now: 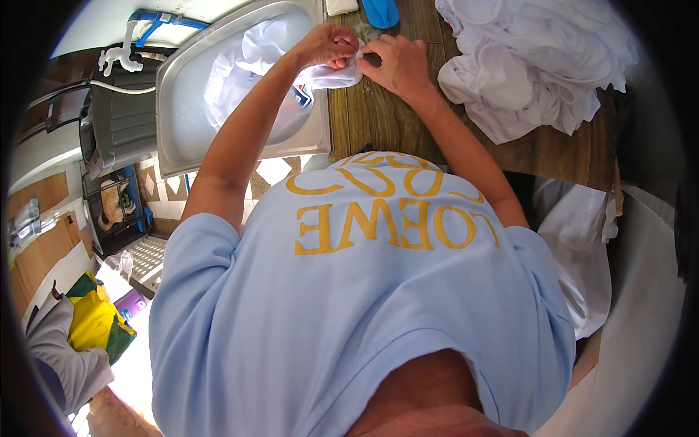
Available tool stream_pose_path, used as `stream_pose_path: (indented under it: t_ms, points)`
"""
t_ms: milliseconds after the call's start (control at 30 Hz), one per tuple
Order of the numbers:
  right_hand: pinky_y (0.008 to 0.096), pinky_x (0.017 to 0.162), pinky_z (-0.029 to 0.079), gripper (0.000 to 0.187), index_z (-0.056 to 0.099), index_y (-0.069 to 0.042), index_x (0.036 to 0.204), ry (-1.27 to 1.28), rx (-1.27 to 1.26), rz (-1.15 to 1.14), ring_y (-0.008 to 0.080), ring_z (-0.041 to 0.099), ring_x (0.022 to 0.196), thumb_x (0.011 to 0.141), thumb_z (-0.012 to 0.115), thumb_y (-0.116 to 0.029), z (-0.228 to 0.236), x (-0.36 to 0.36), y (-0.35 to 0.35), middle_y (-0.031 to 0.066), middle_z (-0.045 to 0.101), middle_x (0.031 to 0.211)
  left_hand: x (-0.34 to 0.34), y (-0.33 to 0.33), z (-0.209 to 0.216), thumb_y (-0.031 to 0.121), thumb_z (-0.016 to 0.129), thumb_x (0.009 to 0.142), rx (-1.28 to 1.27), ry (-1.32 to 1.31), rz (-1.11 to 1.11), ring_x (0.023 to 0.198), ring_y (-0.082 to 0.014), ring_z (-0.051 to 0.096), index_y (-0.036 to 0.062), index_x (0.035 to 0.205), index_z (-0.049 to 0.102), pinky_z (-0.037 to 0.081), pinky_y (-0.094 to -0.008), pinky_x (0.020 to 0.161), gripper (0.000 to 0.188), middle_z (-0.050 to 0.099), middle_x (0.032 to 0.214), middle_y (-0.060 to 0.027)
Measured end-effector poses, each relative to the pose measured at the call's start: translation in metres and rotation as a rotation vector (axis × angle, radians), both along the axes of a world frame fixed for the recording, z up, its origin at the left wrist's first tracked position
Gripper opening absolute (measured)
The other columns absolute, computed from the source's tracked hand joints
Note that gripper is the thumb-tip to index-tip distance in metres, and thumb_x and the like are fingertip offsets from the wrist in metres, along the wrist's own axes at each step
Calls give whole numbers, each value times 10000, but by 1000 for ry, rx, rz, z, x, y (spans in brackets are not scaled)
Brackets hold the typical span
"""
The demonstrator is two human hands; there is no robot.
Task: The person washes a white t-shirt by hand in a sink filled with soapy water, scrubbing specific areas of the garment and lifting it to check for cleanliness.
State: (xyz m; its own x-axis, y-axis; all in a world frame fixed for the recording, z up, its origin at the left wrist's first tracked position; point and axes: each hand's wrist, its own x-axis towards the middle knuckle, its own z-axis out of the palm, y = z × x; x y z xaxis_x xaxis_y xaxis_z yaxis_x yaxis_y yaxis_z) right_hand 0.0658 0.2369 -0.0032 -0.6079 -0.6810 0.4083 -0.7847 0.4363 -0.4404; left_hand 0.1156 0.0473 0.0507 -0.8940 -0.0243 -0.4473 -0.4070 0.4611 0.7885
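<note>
A wet white garment (266,45) lies bunched in the metal sink (170,102), with a small dark blue and red patch showing near the sink's right rim. One end of it runs over that rim onto the brown wooden counter (357,120). There my left hand (326,46) is closed with its fingers pinching the cloth. Just to the right, my right hand (400,65) pinches the same piece between thumb and forefinger, its other fingers curled. The two hands are close together, and their fingers partly hide the gripped fold.
A large heap of white clothes (517,65) covers the counter's right side. Beyond my hands lie a blue object (381,13) and a whitish block (341,6). A white tap (124,58) stands left of the sink, above a dark grey appliance (124,109). A white bag (575,247) hangs at right.
</note>
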Motion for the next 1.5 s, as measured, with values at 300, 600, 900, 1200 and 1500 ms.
stream_pose_path:
  t_ms: [300, 600, 900, 1200, 1500]
  points:
    - [427, 736, 404, 232, 710, -231, 856, 7, 6, 2, 191, 622, 798, 727, 687, -423, 2, 1, 0, -28, 663, 857, 2, 0, -6, 151, 669, 822, -49, 23, -31, 604, -93, 586, 36, 905, 640, 506, -243, 558, 145, 629, 744, -32]
    - [426, 717, 401, 221, 706, -229, 841, -1, -22, -3, 198, 618, 776, 719, 690, -413, 1, 1, -1, -29, 660, 839, 1, 1, -6, 153, 669, 815, -34, 21, -18, 598, -97, 578, 30, 904, 634, 496, -236, 551, 156, 619, 738, -28]
    - [423, 713, 402, 227, 707, -231, 864, 25, -33, 10, 196, 619, 774, 721, 688, -406, 0, 0, 0, -32, 653, 835, 2, 0, -1, 132, 655, 806, 9, 2, -1, 589, -93, 572, 31, 894, 624, 494, -238, 545, 137, 607, 713, -23]
    - [422, 731, 398, 233, 705, -224, 868, -17, 25, 6, 195, 617, 793, 733, 687, -413, 4, 1, 0, -29, 653, 848, 4, 1, -4, 152, 656, 821, -24, 42, -19, 571, -84, 554, 39, 904, 621, 484, -235, 527, 145, 613, 721, -26]
    - [423, 725, 392, 234, 704, -225, 870, 6, 5, 5, 200, 614, 782, 728, 690, -410, 5, 1, 0, -26, 648, 837, 4, 3, -5, 149, 643, 825, -35, 43, -16, 567, -85, 549, 41, 906, 619, 481, -233, 522, 137, 602, 712, -20]
